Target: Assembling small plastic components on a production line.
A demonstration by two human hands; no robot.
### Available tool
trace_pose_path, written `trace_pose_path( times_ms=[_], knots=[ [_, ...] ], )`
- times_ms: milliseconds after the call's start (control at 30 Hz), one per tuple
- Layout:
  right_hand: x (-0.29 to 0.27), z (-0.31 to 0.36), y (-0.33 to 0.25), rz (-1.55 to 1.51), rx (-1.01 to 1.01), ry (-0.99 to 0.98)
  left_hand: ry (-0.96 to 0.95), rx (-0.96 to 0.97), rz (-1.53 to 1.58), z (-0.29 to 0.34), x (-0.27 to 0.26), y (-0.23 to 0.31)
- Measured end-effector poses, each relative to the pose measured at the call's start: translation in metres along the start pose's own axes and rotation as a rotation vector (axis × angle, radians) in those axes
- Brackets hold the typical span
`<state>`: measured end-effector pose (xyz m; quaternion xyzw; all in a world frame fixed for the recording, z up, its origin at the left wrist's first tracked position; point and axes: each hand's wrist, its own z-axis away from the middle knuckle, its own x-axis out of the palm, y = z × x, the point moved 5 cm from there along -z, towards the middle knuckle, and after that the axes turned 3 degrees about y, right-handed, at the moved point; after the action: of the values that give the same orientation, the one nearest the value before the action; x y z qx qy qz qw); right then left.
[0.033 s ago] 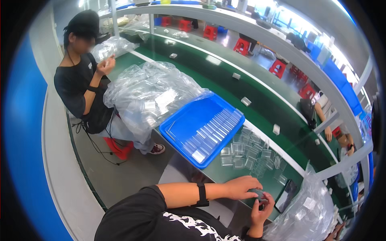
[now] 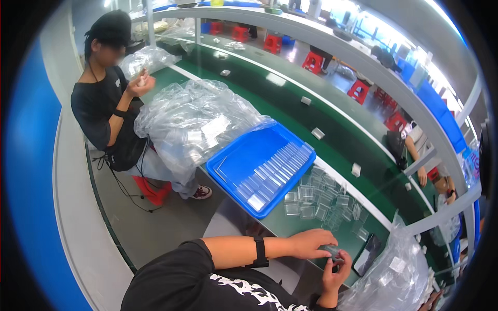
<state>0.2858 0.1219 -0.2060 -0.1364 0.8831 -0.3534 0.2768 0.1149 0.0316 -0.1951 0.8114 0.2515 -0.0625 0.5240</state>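
Observation:
Close to the near edge of the green worktable, both my hands meet at a small clear plastic case point(image 2: 333, 251), partly covered by my fingers. My left hand point(image 2: 312, 243) reaches in from the left, its fingertips closed on the upper side of the case. From below, my right hand point(image 2: 336, 273) pinches it between thumb and fingers. Just beyond lies a loose spread of similar clear plastic cases point(image 2: 322, 197). A blue tray point(image 2: 233, 155) stands to the left of them, with clear cases lined up in rows inside.
A large clear plastic bag point(image 2: 192, 114) lies behind the tray; another bag point(image 2: 389, 274) is at my right, beside a dark phone point(image 2: 367, 254). Small white pieces point(image 2: 317, 133) rest on the green conveyor point(image 2: 280, 109). A person point(image 2: 106, 103) in black sits at the left.
My fingers have shifted slightly around the small case. The seated person's hands have moved a little; the tray and loose cases stay where they were.

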Motion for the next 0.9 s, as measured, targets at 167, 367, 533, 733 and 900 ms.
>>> trace_pose_path(
  times_ms=[167, 367, 533, 733, 900],
  knots=[
    [-0.003, 0.000, 0.002, 0.101, -0.132, -0.039, 0.017, 0.072, 0.043, 0.001, -0.001, 0.002],
    [0.005, -0.011, -0.014, 0.095, -0.233, -0.126, -0.035, 0.091, 0.022, 0.004, -0.001, 0.003],
    [0.005, -0.016, -0.033, 0.064, -0.308, -0.125, -0.031, 0.065, 0.069, 0.004, 0.006, -0.003],
    [0.006, -0.009, 0.015, -0.160, 0.199, -0.373, -0.009, 0.178, 0.016, 0.003, 0.006, -0.013],
    [0.010, -0.018, 0.007, -0.431, 0.386, -0.368, -0.066, 0.133, -0.123, -0.004, 0.006, 0.001]
  ],
)
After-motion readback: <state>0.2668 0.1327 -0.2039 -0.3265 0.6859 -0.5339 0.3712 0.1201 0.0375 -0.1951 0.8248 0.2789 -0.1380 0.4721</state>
